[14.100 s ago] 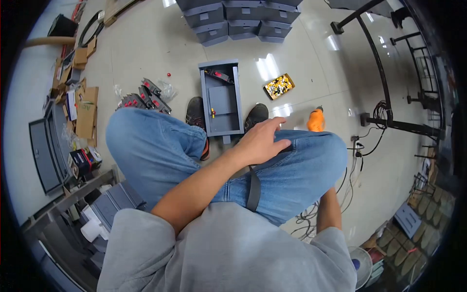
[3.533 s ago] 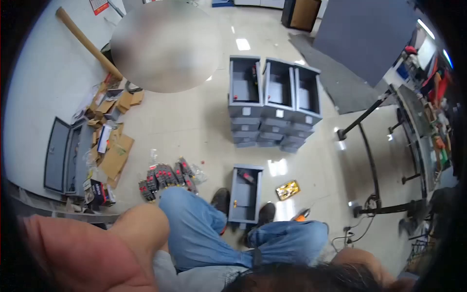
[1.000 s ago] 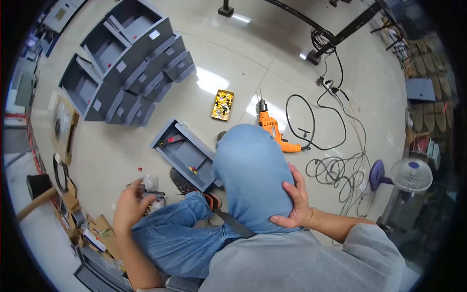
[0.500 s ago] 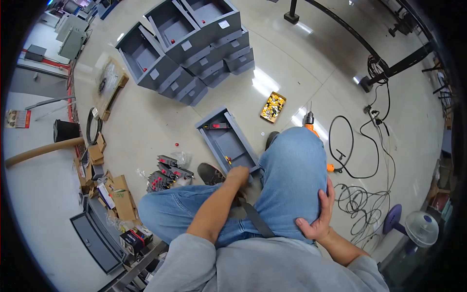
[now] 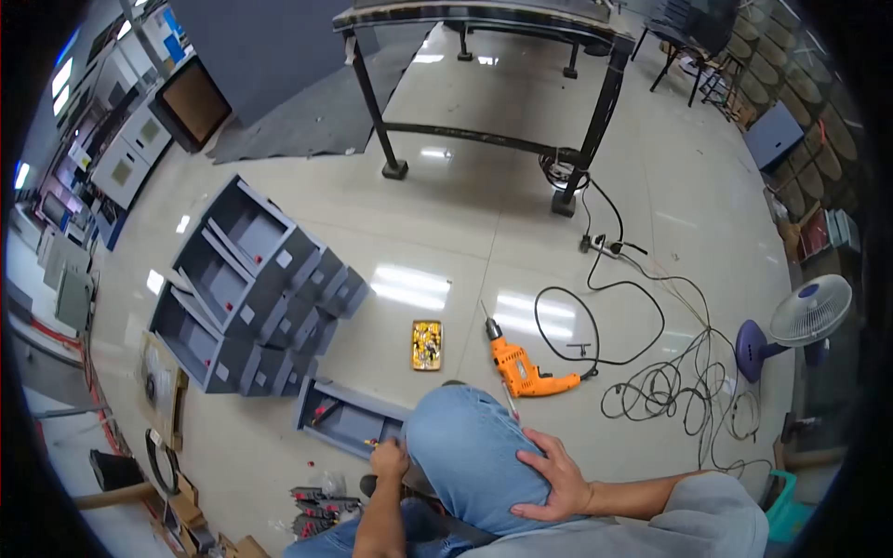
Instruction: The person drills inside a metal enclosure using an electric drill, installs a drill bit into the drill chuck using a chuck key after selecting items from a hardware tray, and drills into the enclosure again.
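My left hand (image 5: 389,460) is closed at the near side of a grey metal box (image 5: 346,418) lying open on the floor. What its fingers hold, if anything, is hidden. Close to those fingers is a small yellow piece (image 5: 371,444), and a dark and red part (image 5: 323,412) lies at the box's far end. My right hand (image 5: 556,479) rests on my raised knee (image 5: 474,446), fingers spread, holding nothing. Beyond the knee an orange power drill (image 5: 526,368) lies on the floor. A yellow tray of small parts (image 5: 427,323) sits left of the drill.
Stacked grey boxes (image 5: 270,288) stand at left. Several dark parts with red pieces (image 5: 316,507) lie below the box. Cables (image 5: 679,391) coil at right near a fan (image 5: 809,312). A black-framed table (image 5: 474,135) stands ahead.
My view has swung up and to the right, bringing the whole drill and the table into sight. My left hand stays by the box; my right hand remains on my knee.
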Demonstrator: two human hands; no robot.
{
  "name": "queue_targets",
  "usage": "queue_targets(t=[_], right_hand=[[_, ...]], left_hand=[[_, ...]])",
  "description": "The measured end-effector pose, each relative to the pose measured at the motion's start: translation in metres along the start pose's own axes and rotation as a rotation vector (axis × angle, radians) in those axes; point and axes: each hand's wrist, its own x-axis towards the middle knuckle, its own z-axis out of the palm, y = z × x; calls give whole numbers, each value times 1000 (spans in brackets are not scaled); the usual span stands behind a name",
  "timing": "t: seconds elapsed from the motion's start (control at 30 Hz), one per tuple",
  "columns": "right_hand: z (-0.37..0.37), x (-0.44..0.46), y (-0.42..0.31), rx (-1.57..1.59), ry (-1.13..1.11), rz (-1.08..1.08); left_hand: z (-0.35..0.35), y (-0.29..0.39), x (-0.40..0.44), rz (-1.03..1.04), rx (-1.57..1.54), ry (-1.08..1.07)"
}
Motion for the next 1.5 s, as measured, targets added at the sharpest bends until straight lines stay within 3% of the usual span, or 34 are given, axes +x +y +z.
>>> queue_targets(t=[0.3, 0.43, 0.57, 0.67, 0.73, 0.8, 0.87, 0.93, 1.07, 1.13, 1.2, 1.33, 1.4, 1.47, 1.5], right_hand=[[-7, -3, 9, -11, 8, 18], [-5, -1, 5, 39, 2, 33], [-1, 4, 5, 67, -27, 15], [-1, 3, 8, 103, -55, 29], [-3, -1, 14, 154, -59, 99], [1, -3, 35, 540, 57, 423], [15, -5, 85, 654, 296, 816], [24, -22, 165, 159, 372, 960], [8, -46, 295, -368, 392, 757], [4, -27, 334, -281, 497, 889], [-1, -4, 363, -311, 411, 1001], [9, 40, 367, -282, 98, 1159], [41, 55, 352, -205, 79, 1129], [78, 64, 322, -652, 253, 791], [90, 64, 315, -699, 267, 698]], left_hand=[[21, -34, 25, 28, 122, 109], [-3, -33, 12, -4, 124, 2], [48, -70, 0, 135, -248, 34], [74, -55, -19, 118, -366, 8], [82, -47, -25, 83, -379, 0], [82, -46, -25, 50, -364, 15], [76, -48, -19, 12, -331, 39], [65, -50, -9, -26, -299, 64], [37, -62, 19, -164, -191, 131], [22, -70, 29, -239, -141, 162], [9, -80, 36, -296, -110, 191], [-3, -119, 44, -373, -111, 267], [-5, -142, 45, -405, -114, 304], [-19, -123, 31, -373, -40, 445], [-20, -114, 33, -301, -47, 445]])
